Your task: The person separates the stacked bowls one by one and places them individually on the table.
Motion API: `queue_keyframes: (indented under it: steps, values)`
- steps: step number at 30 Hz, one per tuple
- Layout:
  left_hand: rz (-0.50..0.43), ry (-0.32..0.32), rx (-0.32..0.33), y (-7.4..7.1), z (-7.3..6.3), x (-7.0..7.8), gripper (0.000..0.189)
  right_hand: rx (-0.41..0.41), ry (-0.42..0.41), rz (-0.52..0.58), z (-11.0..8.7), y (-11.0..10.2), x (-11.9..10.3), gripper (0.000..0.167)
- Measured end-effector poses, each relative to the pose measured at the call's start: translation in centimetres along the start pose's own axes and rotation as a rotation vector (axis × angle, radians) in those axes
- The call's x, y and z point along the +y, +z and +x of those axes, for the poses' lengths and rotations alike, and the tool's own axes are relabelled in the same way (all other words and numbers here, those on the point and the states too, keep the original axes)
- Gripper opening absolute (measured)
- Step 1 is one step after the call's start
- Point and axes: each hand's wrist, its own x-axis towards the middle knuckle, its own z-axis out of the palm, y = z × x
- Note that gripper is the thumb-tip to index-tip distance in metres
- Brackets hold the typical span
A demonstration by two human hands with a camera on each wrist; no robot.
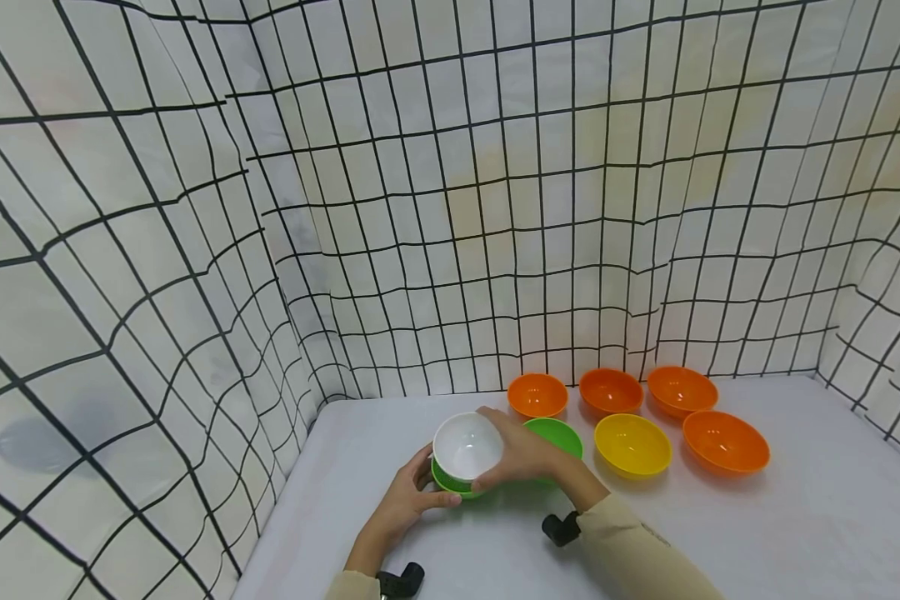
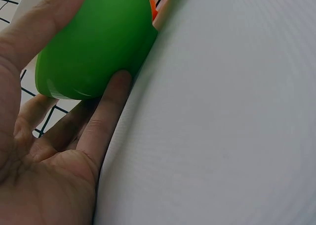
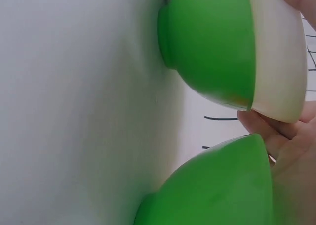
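Observation:
A white bowl [image 1: 467,447] sits partly inside a green bowl [image 1: 450,485], its upper part standing above the green rim in the right wrist view. My right hand [image 1: 523,454] grips the white bowl from the right, thumb on the near side and fingers on the far side. Around the lower green bowl [image 2: 98,42], my left hand [image 1: 401,510] holds from the left, its thumb and fingers on the outer wall. The base of that bowl is right at the white tabletop. A second green bowl [image 3: 217,190] stands under my right forearm, partly hidden in the head view.
To the right stand a yellow bowl [image 1: 633,446] and an orange bowl [image 1: 726,443]. Behind them, several more orange bowls [image 1: 537,395] line the back of the white table [image 1: 495,550]. Walls of white cloth with a black grid [image 1: 435,250] enclose the table.

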Motion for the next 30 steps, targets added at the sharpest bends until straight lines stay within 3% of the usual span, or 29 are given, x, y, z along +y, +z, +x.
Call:
queue_keyframes:
  steps: [5,14,30]
  values:
    - [0.015,0.000,0.005,0.0,0.0,0.1,0.099,0.076,-0.050,0.067,-0.4,-0.3,-0.1,0.103]
    - [0.025,-0.003,0.010,0.1,-0.1,0.2,0.098,0.189,-0.019,0.134,-1.7,-0.4,-0.5,0.117]
    - [0.014,-0.006,0.002,0.0,-0.1,0.2,0.099,0.233,0.002,0.126,-3.0,-1.1,-0.6,0.117]
